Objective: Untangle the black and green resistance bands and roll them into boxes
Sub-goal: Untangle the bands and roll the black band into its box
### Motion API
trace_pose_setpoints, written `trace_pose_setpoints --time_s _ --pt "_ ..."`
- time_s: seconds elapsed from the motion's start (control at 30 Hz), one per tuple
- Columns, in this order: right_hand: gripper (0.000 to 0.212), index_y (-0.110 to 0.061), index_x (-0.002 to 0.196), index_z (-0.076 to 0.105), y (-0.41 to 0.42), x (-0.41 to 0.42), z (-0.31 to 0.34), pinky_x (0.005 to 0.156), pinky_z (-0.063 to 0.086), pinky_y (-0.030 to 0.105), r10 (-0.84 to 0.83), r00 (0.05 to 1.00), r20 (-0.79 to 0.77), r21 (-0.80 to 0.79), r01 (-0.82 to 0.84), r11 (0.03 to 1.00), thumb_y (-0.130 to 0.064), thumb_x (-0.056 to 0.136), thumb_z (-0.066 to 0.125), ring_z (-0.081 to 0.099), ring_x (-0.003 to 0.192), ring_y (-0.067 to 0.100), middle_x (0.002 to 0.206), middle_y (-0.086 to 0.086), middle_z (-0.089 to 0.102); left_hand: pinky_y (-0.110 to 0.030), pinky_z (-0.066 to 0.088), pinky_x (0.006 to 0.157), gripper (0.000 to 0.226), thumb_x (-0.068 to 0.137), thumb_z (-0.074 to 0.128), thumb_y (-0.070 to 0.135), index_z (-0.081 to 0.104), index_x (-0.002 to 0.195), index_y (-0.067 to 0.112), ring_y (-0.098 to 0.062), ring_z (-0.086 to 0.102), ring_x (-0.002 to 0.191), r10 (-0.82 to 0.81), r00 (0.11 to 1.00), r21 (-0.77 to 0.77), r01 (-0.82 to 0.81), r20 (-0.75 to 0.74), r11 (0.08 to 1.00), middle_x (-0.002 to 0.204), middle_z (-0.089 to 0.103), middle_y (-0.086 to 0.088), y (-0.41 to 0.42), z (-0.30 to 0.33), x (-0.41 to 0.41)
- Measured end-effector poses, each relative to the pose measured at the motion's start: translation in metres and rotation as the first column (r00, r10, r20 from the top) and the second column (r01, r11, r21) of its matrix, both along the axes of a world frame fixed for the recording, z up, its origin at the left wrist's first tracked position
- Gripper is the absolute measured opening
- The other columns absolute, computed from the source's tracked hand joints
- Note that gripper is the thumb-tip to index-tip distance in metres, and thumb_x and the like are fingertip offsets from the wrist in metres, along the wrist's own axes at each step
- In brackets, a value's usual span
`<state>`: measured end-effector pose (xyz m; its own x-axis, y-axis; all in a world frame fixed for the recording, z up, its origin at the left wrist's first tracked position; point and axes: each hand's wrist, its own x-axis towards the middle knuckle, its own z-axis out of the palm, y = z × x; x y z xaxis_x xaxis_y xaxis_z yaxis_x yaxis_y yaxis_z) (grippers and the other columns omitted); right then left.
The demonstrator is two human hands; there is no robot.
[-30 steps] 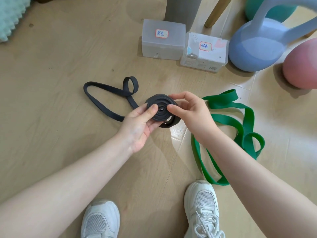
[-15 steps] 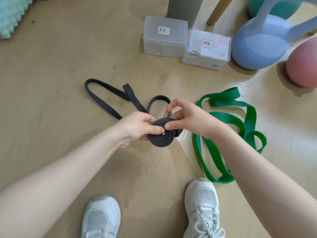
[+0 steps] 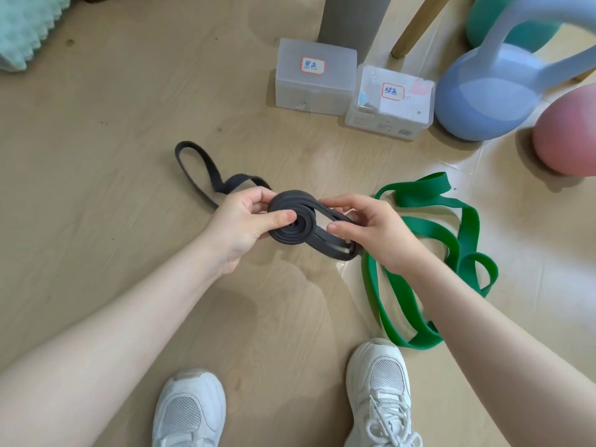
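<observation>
The black band (image 3: 292,235) is partly wound into a flat coil held above the wooden floor. My left hand (image 3: 242,222) grips the coil, thumb across its face. My right hand (image 3: 367,225) pinches the loose strand that leaves the coil toward the right. The unrolled tail of the black band loops out on the floor to the left. The green band (image 3: 416,221) lies loose in several folds on the floor under and right of my right forearm. Two translucent boxes stand at the back: the left box (image 3: 314,88) and the right box (image 3: 392,106), each with a red-edged label.
A blue kettlebell (image 3: 483,91) and a pink ball (image 3: 567,133) sit right of the boxes, a teal object behind them. A grey post (image 3: 351,17) and a wooden leg (image 3: 419,24) stand behind the boxes. My white shoes (image 3: 377,391) are at the bottom.
The coil has grown and been turned. The tail loop on the floor has shortened and slid toward my hands. My right hand moved from the coil out to the loose strand.
</observation>
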<state>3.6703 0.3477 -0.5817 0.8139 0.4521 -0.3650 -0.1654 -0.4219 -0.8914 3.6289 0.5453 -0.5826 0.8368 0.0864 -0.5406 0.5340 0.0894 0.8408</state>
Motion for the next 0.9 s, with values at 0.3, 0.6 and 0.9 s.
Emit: trace_pose_setpoints --time_s 0.3,0.6,0.9 --pt "0.037 -0.018 0.123 0.059 0.038 -0.029 -0.01 0.072 0.053 0.021 -0.302 0.91 -0.284 0.2 0.364 0.91 -0.005 0.087 0.06 0.06 0.072 0.008 0.091 0.003 0.068 -0.025 0.056 0.069 0.008 0.085 0.061 0.003 0.057 0.087 0.01 -0.015 0.067 0.081 0.352 0.925 -0.278 -0.379 -0.144 0.882 0.086 0.068 -0.005 -0.016 -0.006 -0.01" --pt "0.042 -0.02 0.125 0.057 0.044 -0.012 -0.008 0.09 0.05 0.021 -0.216 0.964 -0.158 0.145 0.239 0.96 -0.008 0.085 0.065 0.063 0.104 0.01 0.113 0.001 0.067 -0.027 0.058 0.071 0.013 0.09 0.054 0.006 0.052 0.103 0.005 -0.016 0.07 0.08 0.426 0.858 -0.497 -0.514 -0.288 0.699 0.096 0.067 -0.012 -0.025 -0.006 -0.008" --pt "0.038 -0.032 0.11 0.062 0.017 0.005 0.002 0.082 0.047 0.01 0.205 0.975 -0.082 -0.049 -0.21 0.977 -0.005 0.084 0.065 0.063 0.087 -0.008 0.099 -0.011 0.069 -0.03 0.054 0.083 0.016 0.083 0.065 0.01 0.06 0.098 0.012 -0.017 0.068 0.085 -0.234 0.915 -0.203 0.173 -0.33 0.964 0.093 0.071 -0.006 0.001 0.002 -0.006"
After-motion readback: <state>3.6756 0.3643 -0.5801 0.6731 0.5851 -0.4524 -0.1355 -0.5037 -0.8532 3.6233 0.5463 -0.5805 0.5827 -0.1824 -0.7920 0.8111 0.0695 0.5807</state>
